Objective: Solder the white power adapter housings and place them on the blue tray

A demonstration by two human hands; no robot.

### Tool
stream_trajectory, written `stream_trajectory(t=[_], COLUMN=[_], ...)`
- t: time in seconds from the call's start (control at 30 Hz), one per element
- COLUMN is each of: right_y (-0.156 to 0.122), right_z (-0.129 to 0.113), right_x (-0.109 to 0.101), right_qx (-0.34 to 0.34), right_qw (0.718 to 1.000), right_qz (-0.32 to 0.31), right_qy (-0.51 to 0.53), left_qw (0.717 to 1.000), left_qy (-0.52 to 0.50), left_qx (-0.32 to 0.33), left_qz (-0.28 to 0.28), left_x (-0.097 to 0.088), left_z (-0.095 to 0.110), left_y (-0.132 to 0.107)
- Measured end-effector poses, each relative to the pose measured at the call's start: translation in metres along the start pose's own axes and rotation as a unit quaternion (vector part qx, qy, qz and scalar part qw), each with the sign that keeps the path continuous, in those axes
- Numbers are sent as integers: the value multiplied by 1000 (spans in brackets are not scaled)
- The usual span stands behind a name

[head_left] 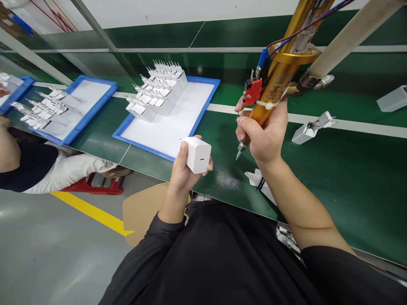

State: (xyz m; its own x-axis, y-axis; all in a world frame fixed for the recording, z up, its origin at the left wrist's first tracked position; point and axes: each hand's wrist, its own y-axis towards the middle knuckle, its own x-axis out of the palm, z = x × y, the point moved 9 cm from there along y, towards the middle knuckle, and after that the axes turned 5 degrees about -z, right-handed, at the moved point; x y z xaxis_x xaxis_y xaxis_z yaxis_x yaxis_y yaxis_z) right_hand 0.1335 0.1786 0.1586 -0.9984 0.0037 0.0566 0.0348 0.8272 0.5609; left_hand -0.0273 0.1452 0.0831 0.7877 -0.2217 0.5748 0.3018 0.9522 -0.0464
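Observation:
A white charger [199, 156] with a small slot in its end face sits between the fingers and thumb of my left hand [182, 169], just off the bench's front edge. My right hand [267, 131] is wrapped round a gold-coloured glue dispenser [280, 72] that slants down from the upper right. A red switch [253, 92] with blue and dark wires is fixed to its side, beside my fingers. Its pale nozzle tip [238, 155] points down over the green bench, apart from the charger. Below my right wrist lies a crumpled white paper [254, 178] with a black band.
A blue-rimmed tray [203, 127] holds several rows of chargers [159, 91], prongs up. Another such tray [92, 114] stands farther left, near a seated person [57, 167]. On the right, an open charger housing [307, 132] and a white housing [394, 99] lie on the green bench [349, 182].

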Motion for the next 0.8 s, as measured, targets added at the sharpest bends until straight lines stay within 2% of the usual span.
stream_trajectory(t=[0.2,0.27,0.33,0.37,0.4,0.43,0.53,0.6,0.63,0.7,0.8], right_y=[-1,-1,-2,-2,-2,-2,-3,-4,-4,-5,-5], right_z=[2,3,4,4,4,4,5,5,6,7,9], right_x=[-3,-3,-4,-4,-5,-5,-5,-6,-7,-7,-6], right_qx=[-10,-6,-1,0,0,1,-1,-2,-3,-1,7], right_qw=[998,997,996,995,994,994,993,993,994,995,996], right_qz=[11,13,16,17,19,20,22,25,25,22,12], right_qy=[55,72,90,98,104,108,113,112,109,98,88], left_qw=[998,993,972,950,916,870,698,589,541,489,460], left_qy=[59,115,224,299,384,470,687,769,798,831,855], left_qx=[18,28,53,70,85,96,61,18,12,13,18], left_qz=[4,12,38,59,84,112,195,249,263,265,237], left_x=[0,-8,-28,-42,-58,-76,-138,-177,-188,-200,-198], left_z=[2,3,11,18,28,40,79,108,122,139,143], left_y=[-2,-2,2,5,11,17,44,62,71,89,111])
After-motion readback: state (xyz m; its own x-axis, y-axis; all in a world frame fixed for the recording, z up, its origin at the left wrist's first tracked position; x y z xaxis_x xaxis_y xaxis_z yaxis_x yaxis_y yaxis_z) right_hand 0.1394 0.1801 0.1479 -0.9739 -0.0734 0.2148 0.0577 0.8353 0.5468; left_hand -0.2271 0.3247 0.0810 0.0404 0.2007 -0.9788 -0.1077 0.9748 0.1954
